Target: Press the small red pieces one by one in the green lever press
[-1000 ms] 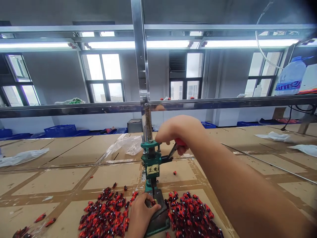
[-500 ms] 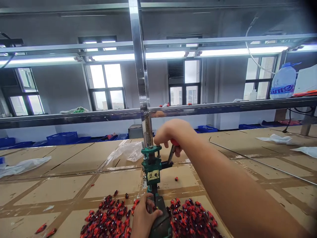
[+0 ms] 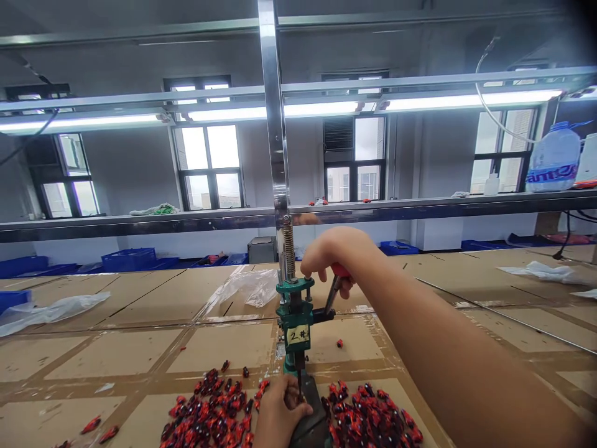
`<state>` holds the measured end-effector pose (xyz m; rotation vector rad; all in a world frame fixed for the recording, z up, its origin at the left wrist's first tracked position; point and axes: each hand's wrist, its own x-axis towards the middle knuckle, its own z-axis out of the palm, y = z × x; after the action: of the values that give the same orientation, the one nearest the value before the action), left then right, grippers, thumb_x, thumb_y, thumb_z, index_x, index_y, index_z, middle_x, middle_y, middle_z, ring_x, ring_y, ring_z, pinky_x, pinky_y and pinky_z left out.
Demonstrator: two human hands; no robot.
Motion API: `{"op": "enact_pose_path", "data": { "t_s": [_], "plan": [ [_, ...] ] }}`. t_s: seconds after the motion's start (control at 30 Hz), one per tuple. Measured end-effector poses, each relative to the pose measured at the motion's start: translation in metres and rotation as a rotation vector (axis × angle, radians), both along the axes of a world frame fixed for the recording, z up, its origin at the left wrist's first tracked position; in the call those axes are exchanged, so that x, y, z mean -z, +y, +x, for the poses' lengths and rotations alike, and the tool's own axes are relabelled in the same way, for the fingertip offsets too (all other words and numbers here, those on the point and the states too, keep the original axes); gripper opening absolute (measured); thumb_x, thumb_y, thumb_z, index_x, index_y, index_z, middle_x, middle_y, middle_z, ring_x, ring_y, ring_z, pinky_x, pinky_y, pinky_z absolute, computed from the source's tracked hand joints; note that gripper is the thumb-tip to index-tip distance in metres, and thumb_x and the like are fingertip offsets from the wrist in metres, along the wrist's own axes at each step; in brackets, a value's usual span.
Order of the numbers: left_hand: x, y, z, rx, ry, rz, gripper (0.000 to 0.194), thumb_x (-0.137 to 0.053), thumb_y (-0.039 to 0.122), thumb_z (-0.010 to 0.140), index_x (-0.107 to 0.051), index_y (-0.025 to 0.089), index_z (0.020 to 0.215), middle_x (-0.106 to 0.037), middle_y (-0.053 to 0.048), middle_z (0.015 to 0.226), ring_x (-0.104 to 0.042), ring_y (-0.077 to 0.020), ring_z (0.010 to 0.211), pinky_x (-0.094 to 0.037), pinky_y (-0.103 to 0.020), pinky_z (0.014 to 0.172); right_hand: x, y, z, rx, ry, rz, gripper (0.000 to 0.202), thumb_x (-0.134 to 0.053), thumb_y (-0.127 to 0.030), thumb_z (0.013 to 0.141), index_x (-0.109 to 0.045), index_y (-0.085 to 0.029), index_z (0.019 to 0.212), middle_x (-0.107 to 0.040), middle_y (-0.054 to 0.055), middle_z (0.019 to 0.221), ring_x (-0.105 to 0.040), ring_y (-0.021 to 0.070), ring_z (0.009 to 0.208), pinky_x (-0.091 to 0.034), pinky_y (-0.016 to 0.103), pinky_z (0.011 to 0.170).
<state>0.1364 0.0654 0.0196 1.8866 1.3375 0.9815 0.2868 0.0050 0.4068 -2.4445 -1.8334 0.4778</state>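
A green hand press (image 3: 297, 317) with a spring on top and a "2 #" label stands upright on the cardboard-covered table. My right hand (image 3: 333, 258) is wrapped round the red knob of its lever (image 3: 332, 295), beside the top of the press. Low at the press base, my left hand (image 3: 282, 407) has its fingers pinched under the narrow ram tip; what they hold is too small and hidden to name. Small red and black parts lie heaped in a left pile (image 3: 209, 410) and a right pile (image 3: 373, 417), one on each side of the base.
A metal post (image 3: 275, 124) and crossbar (image 3: 224, 221) rise behind the press. Clear plastic film (image 3: 254, 287) lies behind it to the left. A thin rod (image 3: 504, 314) crosses the table at right. A large water bottle (image 3: 554, 157) stands on the crossbar shelf.
The whole view has shifted slightly, so the press and both hands appear a little further right. Both hands keep their places on the lever and at the base.
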Motion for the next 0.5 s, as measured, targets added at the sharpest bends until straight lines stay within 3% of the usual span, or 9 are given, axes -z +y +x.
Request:
{"op": "enact_pose_path", "data": {
  "t_s": [0.07, 0.27, 0.5],
  "plan": [
    [-0.001, -0.003, 0.0, -0.023, 0.015, 0.009, 0.024, -0.078, 0.016, 0.059, -0.068, 0.023, 0.079, -0.068, 0.005, 0.069, -0.061, -0.0176, 0.067, -0.045, -0.024, 0.064, -0.004, 0.001, -0.001, -0.011, 0.004, -0.082, 0.024, -0.07, -0.036, 0.077, -0.074, -0.013, 0.083, -0.062, 0.008, 0.063, -0.068, 0.0283, 0.067, -0.057, 0.046, 0.067],
    [0.006, -0.006, 0.004, -0.082, -0.023, 0.045, 0.019, -0.08, 0.023, 0.064, -0.068, 0.024, 0.079, -0.067, 0.005, 0.066, -0.063, -0.0176, 0.064, -0.045, -0.024, 0.064, -0.008, 0.003, -0.001, -0.057, -0.024, -0.102, 0.027, -0.069, -0.038, 0.081, -0.074, -0.014, 0.093, -0.065, 0.009, 0.076, -0.067, 0.0273, 0.081, -0.057, 0.041, 0.074],
    [0.015, -0.004, 0.005, -0.075, -0.055, 0.106, 0.02, -0.078, 0.023, 0.066, -0.069, 0.024, 0.084, -0.071, 0.005, 0.072, -0.064, -0.0168, 0.065, -0.047, -0.024, 0.066, -0.009, 0.003, -0.001, -0.077, -0.06, -0.107, 0.029, -0.064, -0.036, 0.086, -0.073, -0.013, 0.102, -0.067, 0.009, 0.077, -0.068, 0.0255, 0.08, -0.057, 0.04, 0.075]
  ]
}}
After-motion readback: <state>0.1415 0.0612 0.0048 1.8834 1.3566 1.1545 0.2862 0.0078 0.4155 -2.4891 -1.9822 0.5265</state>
